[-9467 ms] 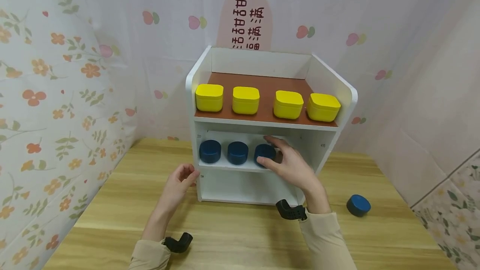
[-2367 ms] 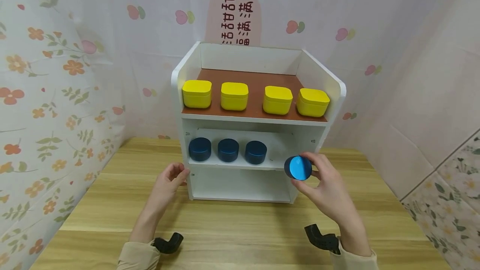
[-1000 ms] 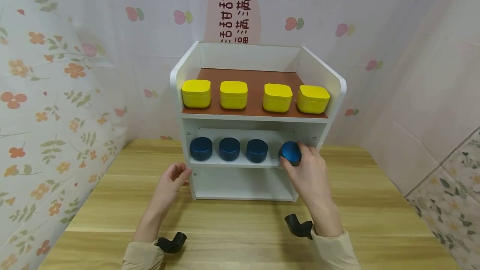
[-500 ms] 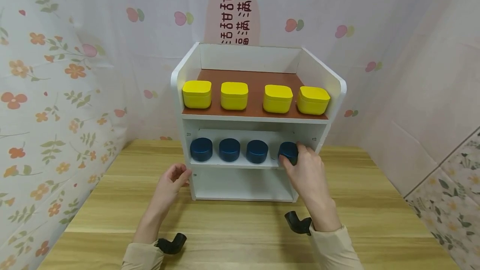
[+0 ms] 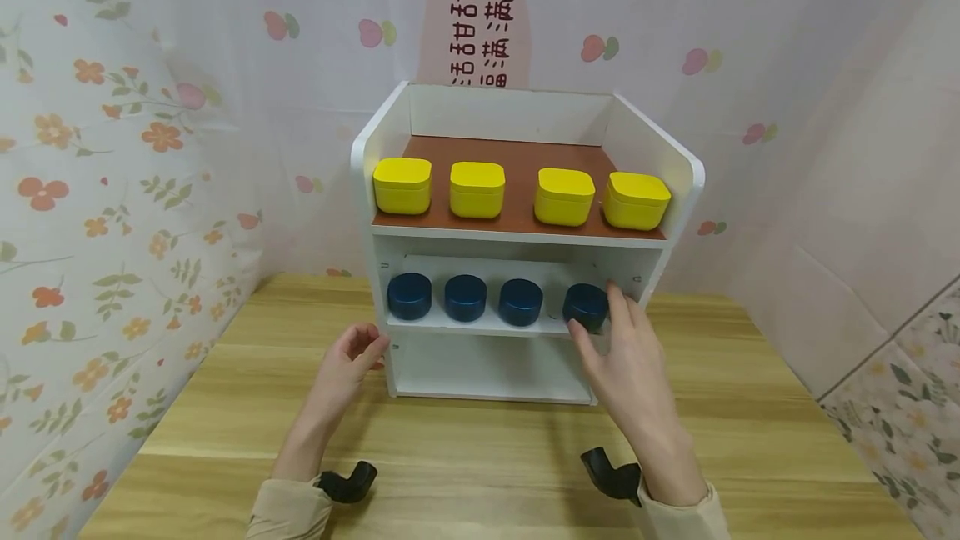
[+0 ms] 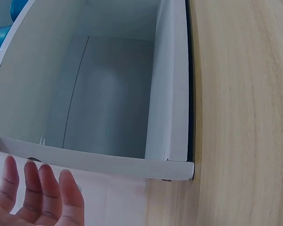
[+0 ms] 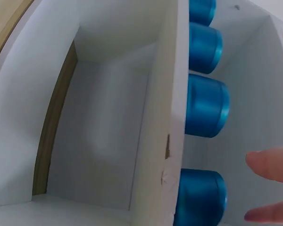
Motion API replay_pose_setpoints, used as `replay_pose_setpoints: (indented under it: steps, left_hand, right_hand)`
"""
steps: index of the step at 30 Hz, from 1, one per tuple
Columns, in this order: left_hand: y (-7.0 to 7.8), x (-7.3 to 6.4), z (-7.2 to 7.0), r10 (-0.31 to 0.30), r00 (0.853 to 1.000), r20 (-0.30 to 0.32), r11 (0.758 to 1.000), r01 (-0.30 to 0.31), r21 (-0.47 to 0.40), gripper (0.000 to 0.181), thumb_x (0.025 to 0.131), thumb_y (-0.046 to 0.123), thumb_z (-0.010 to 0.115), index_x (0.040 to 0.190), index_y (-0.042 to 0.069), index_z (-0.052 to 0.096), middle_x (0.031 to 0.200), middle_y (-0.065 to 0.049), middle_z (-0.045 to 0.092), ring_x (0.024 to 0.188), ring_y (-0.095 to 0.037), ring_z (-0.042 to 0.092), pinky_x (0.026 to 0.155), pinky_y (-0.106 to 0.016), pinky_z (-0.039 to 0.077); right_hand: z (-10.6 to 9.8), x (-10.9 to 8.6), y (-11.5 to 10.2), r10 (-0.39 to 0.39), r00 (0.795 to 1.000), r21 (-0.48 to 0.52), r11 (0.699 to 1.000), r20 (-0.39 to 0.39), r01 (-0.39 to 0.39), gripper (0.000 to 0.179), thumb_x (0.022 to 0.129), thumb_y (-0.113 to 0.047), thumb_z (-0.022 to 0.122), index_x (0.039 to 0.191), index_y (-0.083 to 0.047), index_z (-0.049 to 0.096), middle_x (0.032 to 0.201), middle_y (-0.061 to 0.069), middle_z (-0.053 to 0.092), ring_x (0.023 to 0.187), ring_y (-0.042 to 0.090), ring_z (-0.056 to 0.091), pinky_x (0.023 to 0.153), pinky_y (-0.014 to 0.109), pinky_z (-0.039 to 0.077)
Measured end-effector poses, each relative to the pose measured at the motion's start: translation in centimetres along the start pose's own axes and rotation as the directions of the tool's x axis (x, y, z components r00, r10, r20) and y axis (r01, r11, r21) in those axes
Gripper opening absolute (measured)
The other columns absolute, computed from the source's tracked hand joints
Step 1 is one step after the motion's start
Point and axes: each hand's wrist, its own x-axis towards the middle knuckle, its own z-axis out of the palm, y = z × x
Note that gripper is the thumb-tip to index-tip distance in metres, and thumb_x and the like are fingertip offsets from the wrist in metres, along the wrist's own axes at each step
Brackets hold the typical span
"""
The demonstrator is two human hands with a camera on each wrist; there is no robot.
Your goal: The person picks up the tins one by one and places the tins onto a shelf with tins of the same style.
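Note:
Several dark blue round tins stand in a row on the middle level of a white shelf unit (image 5: 491,397). My right hand (image 5: 633,373) is beside the rightmost tin (image 5: 586,305), fingers to its right and thumb near its front. In the right wrist view, the visible fingertips (image 7: 269,165) are apart from that tin (image 7: 200,197). My left hand (image 5: 341,373) is at the unit's left side, thumb tip close to the front edge. The left wrist view has its fingers (image 6: 40,193) loosely extended by the side panel; contact is unclear.
Several yellow lidded boxes (image 5: 477,190) line the front of the brown top level (image 5: 510,148). Below the tins is an open bottom compartment (image 5: 487,365). The unit stands on a wooden table (image 5: 480,465), with patterned cloth (image 5: 300,107) behind and beside it.
The fourth tin has gone from the table at right to the right end of the middle shelf. My right hand has released it and drawn slightly off. The left hand stays put.

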Motion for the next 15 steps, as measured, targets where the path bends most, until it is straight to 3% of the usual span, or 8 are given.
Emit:
replay_pose_setpoints:
  steps: [6, 15]
  left_hand:
    - [0.2, 0.2, 0.0, 0.011, 1.000, 0.005, 1.000, -0.011, -0.006, 0.029, 0.099, 0.023, 0.060, 0.113, -0.001, 0.051, 0.104, -0.012, 0.054, 0.094, -0.022, 0.053, 0.084, -0.037, 0.051]
    - [1.1, 0.8, -1.0, 0.040, 0.999, -0.011, 0.999, -0.040, -0.008, 0.030, 0.100, 0.021, 0.058, 0.115, -0.003, 0.048, 0.107, -0.014, 0.053, 0.094, -0.019, 0.055, 0.081, -0.029, 0.051]
  right_hand:
    - [-0.5, -1.2, 0.9, -0.072, 0.992, 0.032, 0.997, -0.106, 0.075, 0.066, 0.089, -0.018, 0.071, 0.143, 0.003, 0.039, 0.132, 0.027, 0.050, 0.117, 0.043, 0.050, 0.094, 0.060, 0.042]
    - [-0.8, -1.7, 3.2, -0.183, 0.948, 0.047, 0.978, -0.262, 0.202, 0.051, 0.085, -0.009, 0.074, 0.131, 0.003, 0.055, 0.112, 0.021, 0.062, 0.099, 0.038, 0.058, 0.079, 0.053, 0.048]
